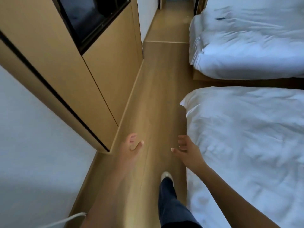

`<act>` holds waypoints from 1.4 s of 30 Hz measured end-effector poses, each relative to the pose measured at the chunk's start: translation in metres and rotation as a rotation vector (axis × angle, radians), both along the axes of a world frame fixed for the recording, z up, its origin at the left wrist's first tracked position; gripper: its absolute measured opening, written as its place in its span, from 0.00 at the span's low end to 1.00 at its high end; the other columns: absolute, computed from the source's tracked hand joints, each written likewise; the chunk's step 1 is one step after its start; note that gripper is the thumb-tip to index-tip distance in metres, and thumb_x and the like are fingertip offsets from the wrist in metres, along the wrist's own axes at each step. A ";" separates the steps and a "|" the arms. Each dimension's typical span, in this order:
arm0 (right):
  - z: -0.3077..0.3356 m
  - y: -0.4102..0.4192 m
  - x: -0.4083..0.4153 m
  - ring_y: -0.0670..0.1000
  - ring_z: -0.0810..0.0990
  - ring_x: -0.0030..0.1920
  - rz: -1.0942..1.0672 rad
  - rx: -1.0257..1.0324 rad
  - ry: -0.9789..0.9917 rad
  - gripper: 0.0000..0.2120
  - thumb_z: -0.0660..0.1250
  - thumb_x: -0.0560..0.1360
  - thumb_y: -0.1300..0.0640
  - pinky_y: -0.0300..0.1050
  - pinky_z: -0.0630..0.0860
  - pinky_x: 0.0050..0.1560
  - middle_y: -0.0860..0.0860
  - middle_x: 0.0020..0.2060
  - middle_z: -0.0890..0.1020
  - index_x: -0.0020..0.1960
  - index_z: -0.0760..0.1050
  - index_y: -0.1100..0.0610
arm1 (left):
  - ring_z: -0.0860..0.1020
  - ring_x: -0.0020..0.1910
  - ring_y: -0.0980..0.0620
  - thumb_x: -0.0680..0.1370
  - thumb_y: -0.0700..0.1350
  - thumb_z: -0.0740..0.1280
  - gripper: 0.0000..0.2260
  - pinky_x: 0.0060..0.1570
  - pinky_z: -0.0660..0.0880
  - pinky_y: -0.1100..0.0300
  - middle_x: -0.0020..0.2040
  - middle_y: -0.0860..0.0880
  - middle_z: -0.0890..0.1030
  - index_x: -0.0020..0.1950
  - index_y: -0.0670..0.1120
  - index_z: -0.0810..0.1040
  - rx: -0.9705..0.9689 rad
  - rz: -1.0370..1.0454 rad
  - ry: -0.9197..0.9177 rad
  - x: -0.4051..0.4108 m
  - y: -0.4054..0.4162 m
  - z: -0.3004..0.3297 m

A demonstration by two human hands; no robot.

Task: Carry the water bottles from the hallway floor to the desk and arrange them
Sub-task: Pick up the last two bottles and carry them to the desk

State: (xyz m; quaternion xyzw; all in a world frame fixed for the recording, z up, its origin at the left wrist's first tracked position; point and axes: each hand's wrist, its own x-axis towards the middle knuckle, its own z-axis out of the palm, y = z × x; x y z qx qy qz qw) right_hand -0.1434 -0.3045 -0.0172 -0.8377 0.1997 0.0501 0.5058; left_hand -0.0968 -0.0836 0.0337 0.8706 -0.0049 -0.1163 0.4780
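- Writing cannot be read anywhere; a small dark tag (220,18) lies on the far bed (250,43), too small to read.
- Water bottles do not show, so where they are cannot be told.
- Left hand (131,146) is held out over the wood floor (158,99), its fingers (133,138) loosely curled and apart, holding nothing.
- Right hand (187,151) is held out just beside the near bed (246,137), fingers (181,140) apart and loose, holding nothing.
- One leg in dark trousers (171,203) with a light shoe (167,176) steps between the arms.
- Floor runs as a narrow lane between the wood cabinet (102,66) on the left and the two white beds on the right, then on to a hallway (174,18) far ahead.
- White cord (65,221) shows at the bottom left.
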 end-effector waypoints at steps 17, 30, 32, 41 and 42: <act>0.015 -0.161 0.442 0.52 0.79 0.56 0.018 -0.009 -0.009 0.27 0.73 0.74 0.51 0.50 0.79 0.58 0.49 0.58 0.76 0.70 0.68 0.54 | 0.73 0.64 0.54 0.79 0.47 0.67 0.18 0.64 0.70 0.57 0.66 0.50 0.74 0.68 0.45 0.71 -0.045 0.016 -0.015 0.435 -0.165 0.005; 0.019 -0.265 0.778 0.47 0.78 0.55 -0.017 -0.038 -0.020 0.27 0.73 0.74 0.53 0.35 0.72 0.46 0.47 0.57 0.76 0.69 0.68 0.53 | 0.76 0.56 0.55 0.77 0.45 0.70 0.13 0.53 0.69 0.62 0.59 0.53 0.77 0.60 0.52 0.74 -0.075 0.016 -0.048 0.794 -0.262 0.002; 0.018 -0.279 0.811 0.46 0.77 0.55 -0.012 -0.041 -0.003 0.27 0.73 0.74 0.52 0.35 0.73 0.48 0.46 0.57 0.75 0.70 0.68 0.52 | 0.76 0.56 0.56 0.77 0.46 0.70 0.12 0.51 0.69 0.63 0.58 0.55 0.77 0.58 0.55 0.73 -0.077 0.006 -0.042 0.829 -0.275 0.000; 0.011 -0.385 1.056 0.47 0.78 0.56 0.044 -0.048 -0.031 0.27 0.73 0.74 0.52 0.40 0.76 0.52 0.46 0.57 0.75 0.69 0.68 0.52 | 0.75 0.59 0.56 0.78 0.48 0.69 0.16 0.55 0.71 0.62 0.61 0.55 0.76 0.65 0.51 0.73 -0.051 0.044 -0.061 1.060 -0.371 -0.016; 0.014 -0.398 1.085 0.47 0.78 0.56 0.058 -0.054 -0.031 0.27 0.73 0.74 0.52 0.42 0.77 0.53 0.46 0.58 0.75 0.69 0.68 0.52 | 0.75 0.59 0.55 0.77 0.48 0.69 0.16 0.56 0.72 0.61 0.61 0.54 0.76 0.65 0.51 0.73 -0.049 0.064 -0.063 1.086 -0.383 -0.014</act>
